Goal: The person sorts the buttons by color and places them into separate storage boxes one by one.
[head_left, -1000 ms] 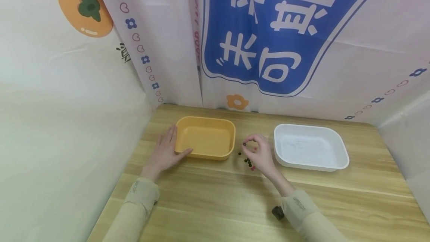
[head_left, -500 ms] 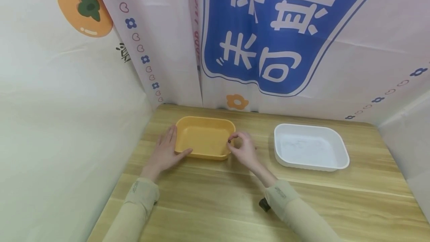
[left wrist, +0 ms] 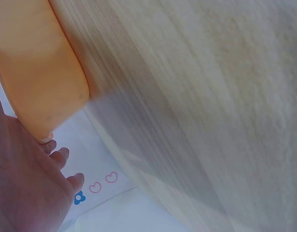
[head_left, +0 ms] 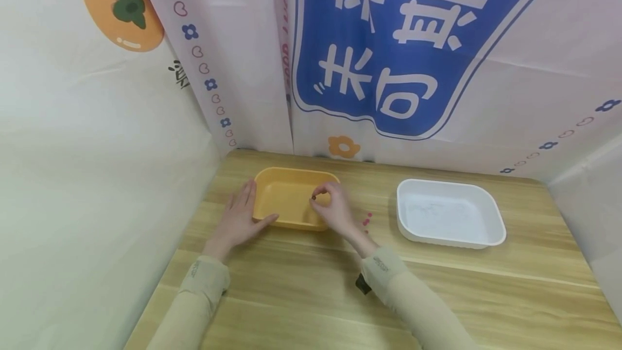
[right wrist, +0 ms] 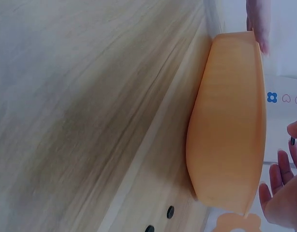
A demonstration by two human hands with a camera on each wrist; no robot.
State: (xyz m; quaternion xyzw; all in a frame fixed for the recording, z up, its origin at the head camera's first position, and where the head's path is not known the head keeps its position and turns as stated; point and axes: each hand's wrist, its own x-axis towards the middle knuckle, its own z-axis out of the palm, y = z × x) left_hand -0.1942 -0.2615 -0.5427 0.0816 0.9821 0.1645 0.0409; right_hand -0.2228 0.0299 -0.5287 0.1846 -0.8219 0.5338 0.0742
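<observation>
My right hand (head_left: 334, 210) is over the right part of the yellow plastic tray (head_left: 286, 225). Between its thumb and index finger it pinches a small dark button (head_left: 313, 197), whose edge also shows in the right wrist view. My left hand (head_left: 238, 220) rests against the tray's left side, fingers straight and thumb along the front rim. In the left wrist view, the left fingers touch the tray's outer end. Several pink buttons (head_left: 366, 221) lie on the table right of my right hand. Black buttons (right wrist: 170, 211) lie beside the tray in the right wrist view; my hand hides them from the head view.
A white plastic tray (head_left: 451, 241) stands at the right on the wooden table (head_left: 301, 285). Printed cloth (head_left: 252, 96) hangs behind the table, with plain white walls on both sides. A black object (head_left: 363, 284) sits at my right cuff.
My right hand has moved left from the loose buttons to above the yellow tray, carrying the dark button. The left hand has stayed against the tray.
</observation>
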